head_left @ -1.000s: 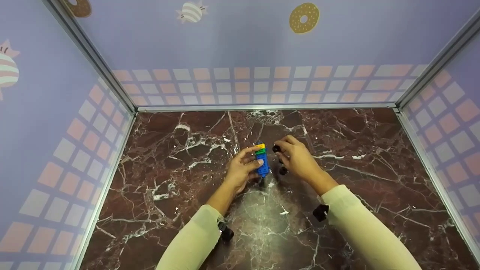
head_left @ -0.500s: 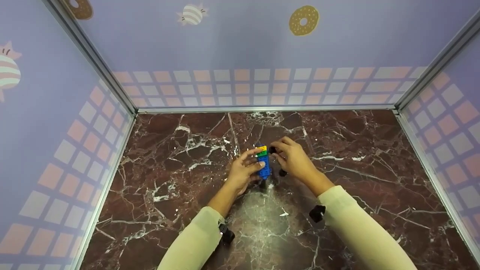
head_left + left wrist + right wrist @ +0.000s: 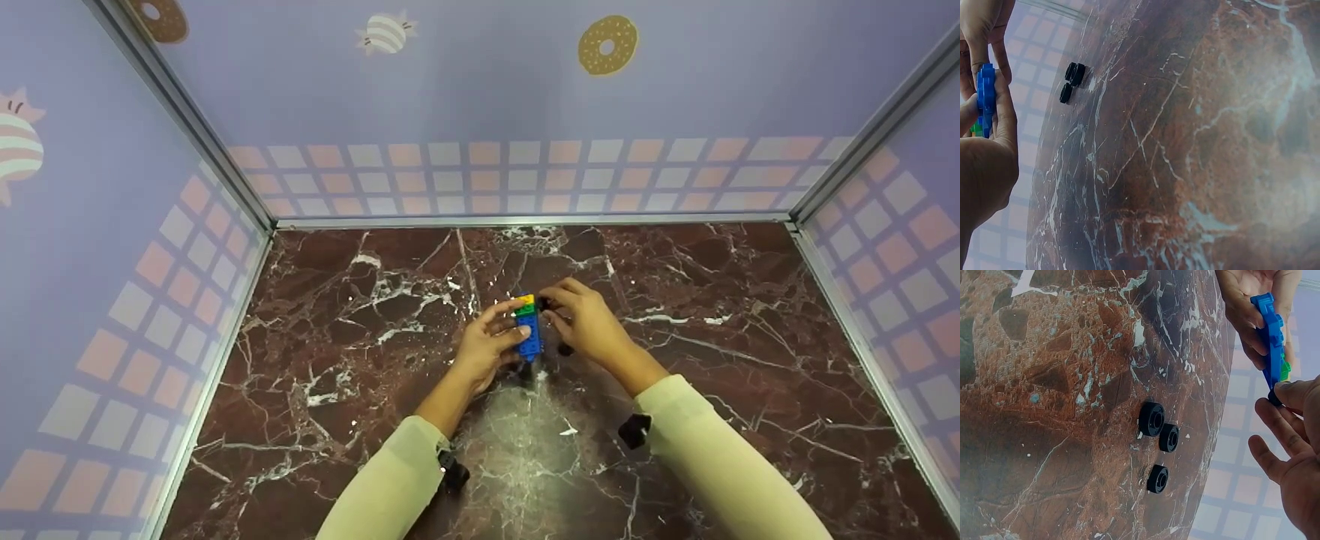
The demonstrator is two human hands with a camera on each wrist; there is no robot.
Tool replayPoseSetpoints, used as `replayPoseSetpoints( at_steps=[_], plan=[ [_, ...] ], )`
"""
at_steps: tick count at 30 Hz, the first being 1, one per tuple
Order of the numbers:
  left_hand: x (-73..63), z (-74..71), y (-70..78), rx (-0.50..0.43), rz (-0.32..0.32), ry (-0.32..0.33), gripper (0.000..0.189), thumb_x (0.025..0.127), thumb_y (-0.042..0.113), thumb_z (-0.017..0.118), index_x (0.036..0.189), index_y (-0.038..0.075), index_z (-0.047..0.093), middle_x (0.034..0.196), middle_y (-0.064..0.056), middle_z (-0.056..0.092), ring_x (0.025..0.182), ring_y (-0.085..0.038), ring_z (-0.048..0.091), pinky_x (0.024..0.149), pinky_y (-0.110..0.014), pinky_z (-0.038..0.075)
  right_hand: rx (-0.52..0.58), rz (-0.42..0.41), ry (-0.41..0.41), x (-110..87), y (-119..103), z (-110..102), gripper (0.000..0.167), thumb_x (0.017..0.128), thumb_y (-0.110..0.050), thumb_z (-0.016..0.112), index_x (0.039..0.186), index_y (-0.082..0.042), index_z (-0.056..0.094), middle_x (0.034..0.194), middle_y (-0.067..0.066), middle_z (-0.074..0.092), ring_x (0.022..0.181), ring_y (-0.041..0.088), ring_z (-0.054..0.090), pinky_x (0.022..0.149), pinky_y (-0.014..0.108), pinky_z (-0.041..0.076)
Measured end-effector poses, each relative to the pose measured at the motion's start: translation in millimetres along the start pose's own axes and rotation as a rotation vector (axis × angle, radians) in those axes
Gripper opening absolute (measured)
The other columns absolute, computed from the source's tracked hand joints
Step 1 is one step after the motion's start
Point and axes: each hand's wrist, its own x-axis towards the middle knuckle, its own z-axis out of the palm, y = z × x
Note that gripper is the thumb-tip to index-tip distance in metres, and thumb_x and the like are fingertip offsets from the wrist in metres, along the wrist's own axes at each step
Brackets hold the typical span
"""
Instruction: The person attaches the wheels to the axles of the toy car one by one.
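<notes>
My left hand (image 3: 481,351) holds a blue toy vehicle base (image 3: 531,345) above the table, thumb on its studded top and fingers along its left side. A green brick (image 3: 528,310) and a yellow brick (image 3: 527,299) sit on its far end. My right hand (image 3: 592,321) pinches a small black wheel (image 3: 1274,397) between thumb and index finger. That wheel is right at the side of the base near the green brick, its face mostly hidden by the fingertips. Below the hands, three loose black wheels (image 3: 1152,419) stand on their treads on the table.
The dark red marbled tabletop (image 3: 360,420) has white veins. Patterned purple panels (image 3: 480,90) enclose it at the back and both sides, with a metal rail (image 3: 600,219) along the back edge. A small black camera (image 3: 635,430) sits at each wrist.
My right hand has moved left, bringing the wheel from a gap beside the blue base right up to its side. My left hand and the base have shifted slightly right and nearer.
</notes>
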Motion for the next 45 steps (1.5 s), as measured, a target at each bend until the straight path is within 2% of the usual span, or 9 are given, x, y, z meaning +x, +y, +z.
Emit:
replayPoseSetpoints(
  at_steps=[12,18,24,29,34,41,45],
  plan=[
    [-1.1,1.0,0.5,-0.002,0.016,-0.014,0.056,0.101,-0.007,0.073,0.154,0.001,0.058,0.123,-0.011,0.067,0.1,-0.02,0.074,0.078,-0.034,0.07,0.008,0.012,0.013,-1.1,0.4,1.1,0.03,0.1,0.002,0.078,0.13,0.008,0.074,0.118,0.021,0.071,0.105,0.038,0.08,0.091,0.046,0.07],
    [-0.5,0.0,0.0,0.003,0.029,-0.017,0.056,0.101,-0.006,0.074,0.154,0.004,0.058,0.119,-0.009,0.067,0.097,-0.019,0.075,0.073,-0.032,0.069,0.024,0.029,0.009,-1.4,-0.9,0.2,0.031,0.101,0.002,0.077,0.131,0.007,0.074,0.119,0.021,0.07,0.107,0.039,0.079,0.093,0.049,0.069],
    [-0.6,0.1,1.0,0.005,0.041,-0.022,0.057,0.101,-0.006,0.074,0.154,0.005,0.056,0.116,-0.009,0.069,0.096,-0.018,0.076,0.072,-0.031,0.069,-0.002,0.046,-0.007,-1.3,-2.5,-0.2,0.031,0.103,-0.001,0.076,0.133,0.006,0.073,0.12,0.02,0.07,0.107,0.037,0.079,0.092,0.047,0.07],
    [-1.2,-0.7,1.7,-0.003,0.05,-0.033,0.066,0.101,-0.006,0.074,0.16,0.009,0.051,0.115,-0.007,0.072,0.095,-0.02,0.077,0.071,-0.032,0.069,-0.012,0.035,-0.003,-1.5,-1.2,1.6,0.031,0.103,-0.001,0.076,0.133,0.007,0.073,0.119,0.02,0.07,0.106,0.037,0.079,0.091,0.047,0.07],
    [-1.2,-2.2,1.2,-0.01,0.034,-0.043,0.073,0.102,-0.006,0.074,0.167,0.013,0.047,0.115,-0.006,0.073,0.093,-0.02,0.079,0.071,-0.033,0.069,-0.015,0.027,0.003,-1.5,0.8,3.2,0.03,0.102,0.0,0.077,0.131,0.006,0.074,0.118,0.02,0.07,0.105,0.037,0.08,0.091,0.047,0.07],
    [-0.8,-1.4,1.3,-0.023,0.021,-0.036,0.072,0.102,-0.007,0.073,0.167,0.012,0.048,0.116,-0.007,0.073,0.092,-0.02,0.079,0.07,-0.033,0.069,0.01,0.019,0.014,-1.0,1.8,3.5,0.03,0.101,0.001,0.077,0.13,0.008,0.074,0.117,0.021,0.07,0.104,0.039,0.08,0.091,0.05,0.07],
    [-0.3,-0.8,0.7,-0.028,0.016,-0.028,0.072,0.102,-0.007,0.072,0.168,0.011,0.048,0.119,-0.011,0.072,0.093,-0.02,0.079,0.071,-0.033,0.07,0.01,0.018,0.015,-1.2,1.7,3.5,0.03,0.102,0.0,0.077,0.131,0.007,0.074,0.118,0.021,0.07,0.105,0.038,0.079,0.091,0.048,0.07]
  ],
)
